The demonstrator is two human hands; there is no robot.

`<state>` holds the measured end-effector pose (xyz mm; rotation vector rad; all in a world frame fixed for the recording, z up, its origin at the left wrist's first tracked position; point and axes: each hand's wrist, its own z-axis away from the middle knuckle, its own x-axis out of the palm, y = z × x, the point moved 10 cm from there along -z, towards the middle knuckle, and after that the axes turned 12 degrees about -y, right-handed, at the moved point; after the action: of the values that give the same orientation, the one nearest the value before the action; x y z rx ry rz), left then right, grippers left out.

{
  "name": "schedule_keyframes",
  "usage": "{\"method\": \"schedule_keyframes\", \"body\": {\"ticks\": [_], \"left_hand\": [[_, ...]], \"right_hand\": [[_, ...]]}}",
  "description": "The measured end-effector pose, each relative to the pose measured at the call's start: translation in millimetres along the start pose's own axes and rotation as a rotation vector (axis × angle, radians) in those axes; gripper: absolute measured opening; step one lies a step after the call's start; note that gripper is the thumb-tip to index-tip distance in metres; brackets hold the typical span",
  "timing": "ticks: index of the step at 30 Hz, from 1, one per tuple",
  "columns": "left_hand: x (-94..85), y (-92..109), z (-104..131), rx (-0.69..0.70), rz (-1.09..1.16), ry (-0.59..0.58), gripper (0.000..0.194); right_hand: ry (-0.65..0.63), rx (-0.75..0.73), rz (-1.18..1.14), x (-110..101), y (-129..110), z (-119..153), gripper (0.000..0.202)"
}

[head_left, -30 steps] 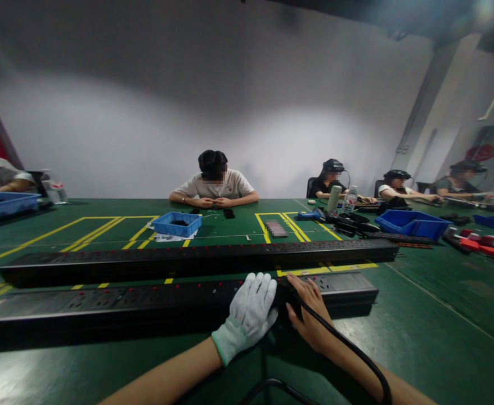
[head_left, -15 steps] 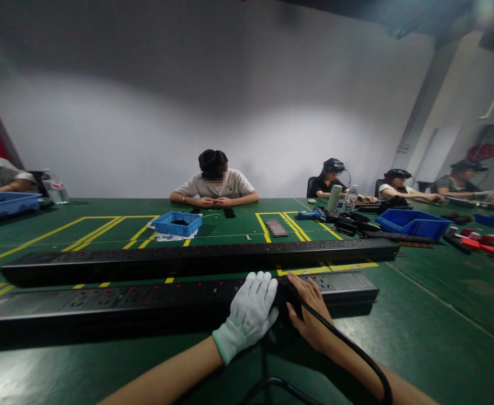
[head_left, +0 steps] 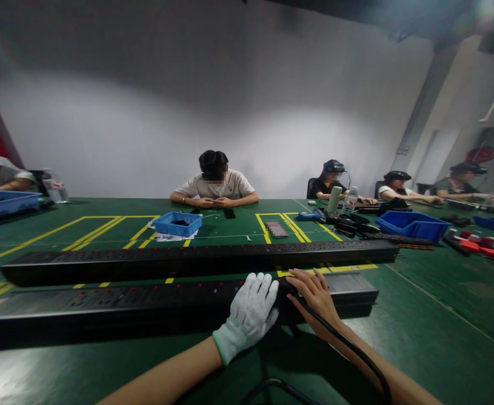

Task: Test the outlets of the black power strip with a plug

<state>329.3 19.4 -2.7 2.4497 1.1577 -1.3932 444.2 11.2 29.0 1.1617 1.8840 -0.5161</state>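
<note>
A long black power strip (head_left: pixel 158 306) with red-marked sockets lies across the table in front of me. My left hand (head_left: pixel 253 306), in a white glove with a green cuff, rests flat on top of it, fingers stretched out. Just to its right, my bare right hand (head_left: pixel 314 298) curls over a black plug at the strip, mostly hidden under the fingers. From there a thick black cable (head_left: pixel 348 342) runs back over my right forearm. Whether the plug sits fully in a socket cannot be made out.
Behind it lies a second long power strip (head_left: pixel 188 260). Farther back are a small blue bin (head_left: pixel 175 228) on papers, a phone (head_left: pixel 276 229), a blue hand tool (head_left: pixel 311 215) and a larger blue bin (head_left: pixel 416 225). Several people sit around the green table (head_left: pixel 449 326).
My right hand has shifted slightly to the right and its fingers have lifted and bent more over the plug. The cable has moved with it. My left hand stays in place.
</note>
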Motion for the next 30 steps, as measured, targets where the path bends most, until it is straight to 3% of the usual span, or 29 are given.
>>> {"method": "schedule_keyframes", "body": {"ticks": [6,30], "left_hand": [[-2.2,-0.2,-1.4,-0.008,-0.002,-0.002,0.05],[3.2,-0.7,-0.1,-0.009,-0.003,-0.018,0.051]], "right_hand": [[0.081,0.002,0.045,-22.3,0.1,-7.0,0.023],[0.136,0.022,0.054,-27.9,0.5,-10.1,0.016]]}}
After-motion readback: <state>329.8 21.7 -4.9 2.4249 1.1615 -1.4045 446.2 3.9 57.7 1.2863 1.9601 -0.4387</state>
